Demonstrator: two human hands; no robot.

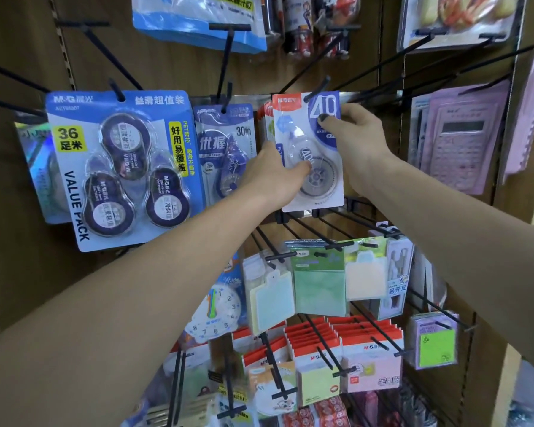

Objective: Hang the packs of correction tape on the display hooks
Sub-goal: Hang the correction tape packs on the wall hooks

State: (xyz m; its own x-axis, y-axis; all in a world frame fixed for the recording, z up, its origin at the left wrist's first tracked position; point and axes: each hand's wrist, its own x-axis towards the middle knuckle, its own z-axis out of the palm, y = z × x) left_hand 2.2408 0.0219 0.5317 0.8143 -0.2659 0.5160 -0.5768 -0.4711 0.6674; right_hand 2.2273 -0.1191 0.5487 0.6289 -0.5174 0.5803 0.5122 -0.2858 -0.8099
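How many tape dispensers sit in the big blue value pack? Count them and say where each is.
3. In the value pack: one dispenser at the top centre, one at the lower left, one at the lower right. None looks hidden.

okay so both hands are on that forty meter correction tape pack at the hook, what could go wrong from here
1. The 40 m pack sits tilted, with the hook tip right at its top edge. If the hole is not fully threaded, it may slip off when released.
2. The left hand is close beside the 30 m pack and could knock it sideways.
3. The right hand is among several bare hooks and could snag on one when pulling back.
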